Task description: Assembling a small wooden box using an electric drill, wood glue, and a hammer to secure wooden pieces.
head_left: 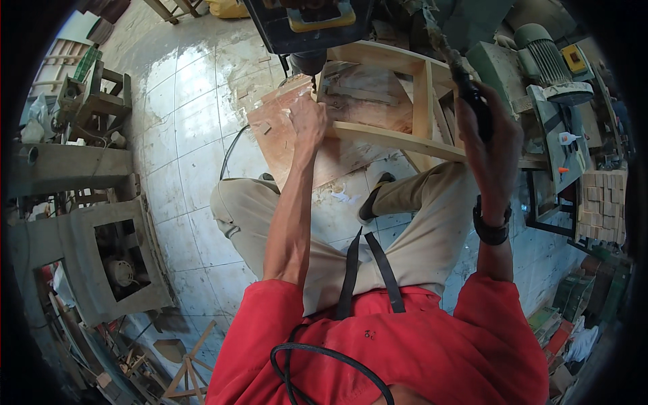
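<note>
A drill press head [310, 34], dark with a yellow-edged part, hangs at the top middle. Its chuck [308, 63] carries a drill bit [314, 84] pointing down. My left hand [308, 123] is closed on the left end of a pale wooden frame [388, 137], its fingertips just below the bit. The frame has long rails and a crosspiece and lies over a dusty reddish board [273, 138]. My right hand [491, 125] wraps round the black grip of a lever [478, 108], whose rod runs up toward the machine. The hand hides part of the grip.
Wood chips lie on the board and on the tiled floor [196, 128]. A green motor [538, 50] and a bench with a white glue bottle [568, 138] stand at right, above stacked wood blocks [601, 209]. Heavy grey machinery [74, 256] stands at left. A black cable [233, 152] curves beside the board.
</note>
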Motion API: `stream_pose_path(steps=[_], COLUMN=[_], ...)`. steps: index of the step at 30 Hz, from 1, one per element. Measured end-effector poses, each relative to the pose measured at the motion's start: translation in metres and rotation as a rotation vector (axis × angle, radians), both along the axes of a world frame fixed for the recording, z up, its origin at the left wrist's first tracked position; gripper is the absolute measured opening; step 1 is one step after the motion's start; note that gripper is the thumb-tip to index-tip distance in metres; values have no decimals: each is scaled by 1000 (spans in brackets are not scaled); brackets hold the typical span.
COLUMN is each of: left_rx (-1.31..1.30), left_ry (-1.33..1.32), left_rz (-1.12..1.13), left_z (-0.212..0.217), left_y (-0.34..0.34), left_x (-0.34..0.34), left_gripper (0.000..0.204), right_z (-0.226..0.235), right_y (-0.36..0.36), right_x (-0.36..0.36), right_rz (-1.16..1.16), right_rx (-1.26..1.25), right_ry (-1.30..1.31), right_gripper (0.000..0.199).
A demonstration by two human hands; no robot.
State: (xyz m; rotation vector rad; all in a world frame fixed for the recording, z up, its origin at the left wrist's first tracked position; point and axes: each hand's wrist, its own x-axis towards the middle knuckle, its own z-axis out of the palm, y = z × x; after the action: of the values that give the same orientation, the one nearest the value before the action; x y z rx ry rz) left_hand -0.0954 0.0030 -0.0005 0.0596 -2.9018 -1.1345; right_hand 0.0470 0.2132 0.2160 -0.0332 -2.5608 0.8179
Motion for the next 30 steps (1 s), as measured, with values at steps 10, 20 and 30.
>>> stream_pose_path(steps=[10,20,30], left_rx=[-26,69,534], left_ry=[12,-26,-55], left_rz=[-14,43,463], left_z=[2,7,16], left_y=[1,3,16], left_x=[1,-1,28], left_gripper=[29,32,77], right_z=[19,-2,3], right_y=[0,-1,-12], right_x=[3,-1,11], right_rz=[-11,-23,-145], right_rx=[-89,-57,-108], right_ry=[89,59,49], right_gripper=[31,30,31])
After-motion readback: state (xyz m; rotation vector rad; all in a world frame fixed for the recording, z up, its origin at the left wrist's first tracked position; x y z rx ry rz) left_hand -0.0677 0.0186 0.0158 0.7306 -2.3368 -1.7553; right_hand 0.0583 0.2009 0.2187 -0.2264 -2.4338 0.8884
